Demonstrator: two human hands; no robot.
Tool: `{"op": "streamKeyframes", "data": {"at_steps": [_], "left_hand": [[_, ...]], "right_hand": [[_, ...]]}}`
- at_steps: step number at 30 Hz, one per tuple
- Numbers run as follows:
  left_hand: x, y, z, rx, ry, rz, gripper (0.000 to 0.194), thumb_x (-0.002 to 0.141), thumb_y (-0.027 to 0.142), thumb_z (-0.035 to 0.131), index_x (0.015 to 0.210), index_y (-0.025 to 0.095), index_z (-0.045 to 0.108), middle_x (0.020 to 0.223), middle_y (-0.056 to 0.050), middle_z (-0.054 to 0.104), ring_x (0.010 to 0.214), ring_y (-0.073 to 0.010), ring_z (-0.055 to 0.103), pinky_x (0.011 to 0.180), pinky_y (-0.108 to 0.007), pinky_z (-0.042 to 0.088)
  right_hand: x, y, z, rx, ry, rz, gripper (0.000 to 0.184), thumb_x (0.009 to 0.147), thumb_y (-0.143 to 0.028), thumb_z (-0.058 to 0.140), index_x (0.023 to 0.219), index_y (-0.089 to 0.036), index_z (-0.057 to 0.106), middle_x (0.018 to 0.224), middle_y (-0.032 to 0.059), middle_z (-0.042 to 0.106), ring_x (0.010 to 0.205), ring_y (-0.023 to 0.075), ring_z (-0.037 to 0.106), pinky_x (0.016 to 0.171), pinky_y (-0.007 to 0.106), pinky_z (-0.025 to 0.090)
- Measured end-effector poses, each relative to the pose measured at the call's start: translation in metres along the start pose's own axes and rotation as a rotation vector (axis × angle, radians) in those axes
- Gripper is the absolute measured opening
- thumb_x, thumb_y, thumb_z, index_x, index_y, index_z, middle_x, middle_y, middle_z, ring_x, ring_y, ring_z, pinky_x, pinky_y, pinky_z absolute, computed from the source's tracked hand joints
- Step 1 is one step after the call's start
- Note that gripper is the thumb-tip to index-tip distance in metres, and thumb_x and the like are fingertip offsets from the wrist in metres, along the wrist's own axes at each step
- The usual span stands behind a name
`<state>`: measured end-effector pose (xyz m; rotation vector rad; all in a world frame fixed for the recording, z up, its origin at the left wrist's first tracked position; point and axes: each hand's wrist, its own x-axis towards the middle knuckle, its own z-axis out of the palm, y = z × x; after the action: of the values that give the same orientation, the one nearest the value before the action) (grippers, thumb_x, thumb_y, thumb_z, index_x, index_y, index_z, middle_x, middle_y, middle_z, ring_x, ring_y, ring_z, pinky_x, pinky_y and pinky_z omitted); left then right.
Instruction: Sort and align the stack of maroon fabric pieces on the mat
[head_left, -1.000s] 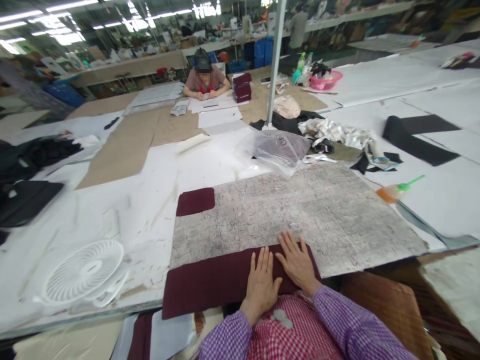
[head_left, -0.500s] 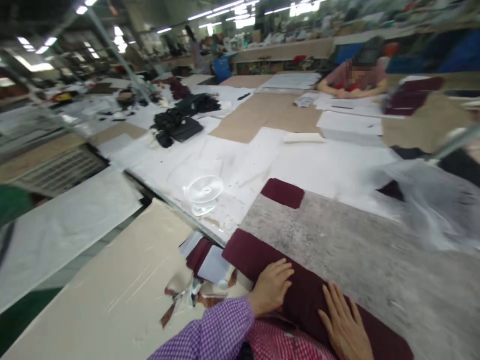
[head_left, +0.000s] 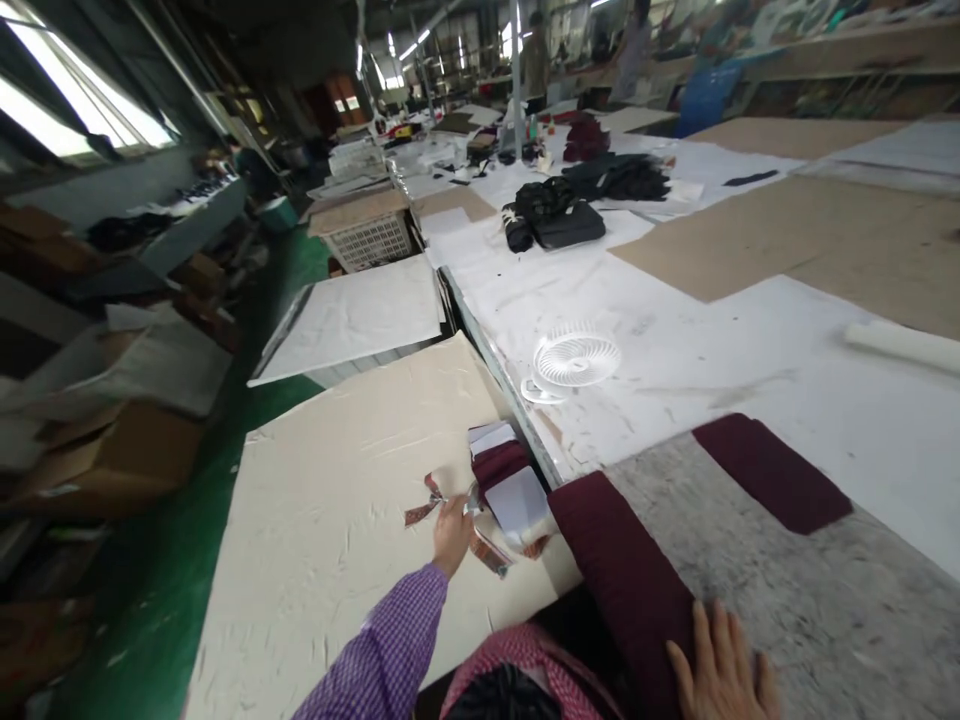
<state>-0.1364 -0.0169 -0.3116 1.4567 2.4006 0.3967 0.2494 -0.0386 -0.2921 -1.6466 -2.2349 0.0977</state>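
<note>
A long dark maroon fabric piece [head_left: 626, 570] lies along the near edge of the grey work board [head_left: 810, 600]. My right hand [head_left: 724, 675] rests flat on its near end, fingers spread. My left hand [head_left: 452, 532] reaches left and down to a small pile of maroon and pale pieces [head_left: 510, 490] on a cream sheet [head_left: 352, 520] beside the table. Its fingers close around something small at the pile's edge; I cannot make out what. A smaller maroon piece [head_left: 772, 472] lies at the board's far corner.
A small white fan [head_left: 574, 358] stands on the white-covered table [head_left: 675, 330]. Black fabric bundles [head_left: 559, 215] lie farther back. A white basket [head_left: 371, 240] and cardboard boxes [head_left: 105, 450] line the green-floored aisle to the left. Other people stand far off.
The view has swung left. My left hand left the maroon fabric and reached down to the pile beside the table. My right hand stays on the fabric.
</note>
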Motion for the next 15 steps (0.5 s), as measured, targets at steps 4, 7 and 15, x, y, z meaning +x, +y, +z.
{"op": "streamKeyframes", "data": {"at_steps": [4, 7, 15], "left_hand": [[0.015, 0.034, 0.018, 0.042, 0.015, 0.12, 0.032, 0.087, 0.032, 0.055, 0.116, 0.019, 0.055, 0.125, -0.008, 0.055, 0.114, -0.0248, 0.052, 0.095, -0.05, 0.044], [0.024, 0.056, 0.026, 0.087, 0.046, 0.165, 0.036, 0.085, 0.032, 0.058, 0.118, 0.019, 0.054, 0.131, -0.009, 0.051, 0.119, -0.0275, 0.048, 0.099, -0.054, 0.039], [0.007, 0.056, 0.025, 0.113, 0.081, 0.166, 0.019, 0.085, 0.025, 0.058, 0.102, 0.018, 0.062, 0.133, -0.007, 0.052, 0.125, -0.0264, 0.044, 0.103, -0.054, 0.035]], "right_hand": [[0.027, -0.007, 0.008, -0.034, 0.043, -0.016, 0.062, 0.094, -0.039, 0.017, 0.149, -0.012, 0.005, 0.156, 0.0194, 0.009, 0.141, 0.0385, 0.013, 0.106, 0.067, 0.017], [0.034, -0.009, 0.011, -0.055, 0.115, 0.017, 0.064, 0.095, -0.044, 0.016, 0.149, -0.013, 0.005, 0.156, 0.0188, 0.007, 0.14, 0.0391, 0.016, 0.105, 0.066, 0.021], [0.013, -0.02, -0.036, -0.081, 0.326, 0.058, 0.067, 0.094, -0.046, 0.029, 0.15, -0.014, 0.01, 0.156, 0.0158, 0.013, 0.135, 0.0438, 0.027, 0.101, 0.064, 0.035]]}}
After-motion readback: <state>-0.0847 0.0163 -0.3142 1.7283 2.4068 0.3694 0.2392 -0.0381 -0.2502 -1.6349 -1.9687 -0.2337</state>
